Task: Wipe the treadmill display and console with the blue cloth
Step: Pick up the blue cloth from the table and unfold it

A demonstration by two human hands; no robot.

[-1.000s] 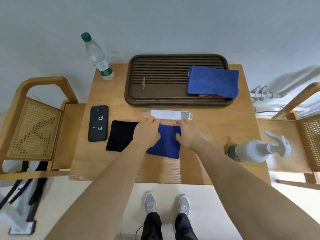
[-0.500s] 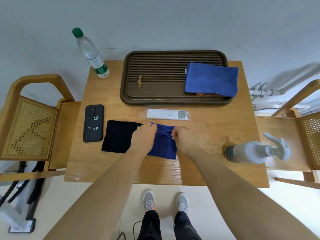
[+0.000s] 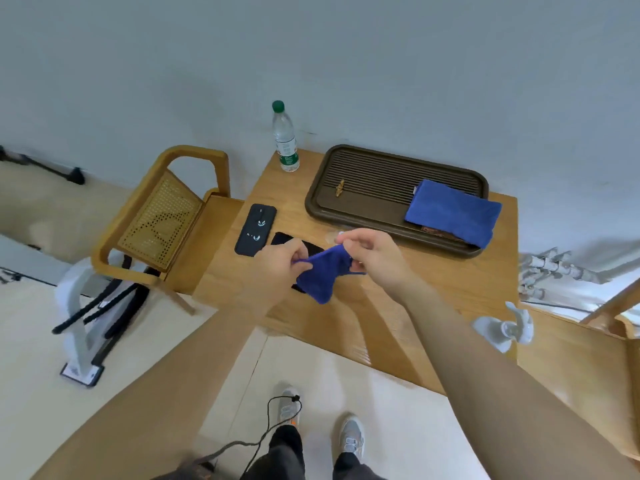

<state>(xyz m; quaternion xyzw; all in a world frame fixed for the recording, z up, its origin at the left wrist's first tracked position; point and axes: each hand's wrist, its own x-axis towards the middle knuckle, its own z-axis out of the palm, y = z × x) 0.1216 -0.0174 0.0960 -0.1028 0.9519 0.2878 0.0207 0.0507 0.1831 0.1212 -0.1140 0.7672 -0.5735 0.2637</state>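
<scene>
Head view, tilted: both bare hands hold the blue cloth (image 3: pixel 320 275) up over the wooden worktop (image 3: pixel 443 278), clear of its surface; the left hand (image 3: pixel 282 259) has its fingers pinched together on the cloth's left corner; the right hand (image 3: pixel 372 252) has its fingers clamped on the right corner, so the cloth sags in a bunch between them and hangs to a point below. Under the hands a black cloth (image 3: pixel 291 242) lies flat on the worktop, partly hidden; just beside it, to the left, a black phone (image 3: pixel 256 229) lies face down. A clear water bottle (image 3: pixel 284 138) with a green cap stands upright at the far left corner. A dark brown slatted tray (image 3: pixel 367 188) sits along the far edge; a second, lighter blue cloth (image 3: pixel 453 213), folded, rests in its right end, and a small gold-coloured piece (image 3: pixel 339 187) lies on the slats. A white spray bottle (image 3: pixel 502 329) lies near the right forearm at the near edge, blurred. A wooden cane-backed chair (image 3: pixel 162 216) stands to the left of the worktop; grey shoes (image 3: pixel 351 434) show on the pale floor below.
</scene>
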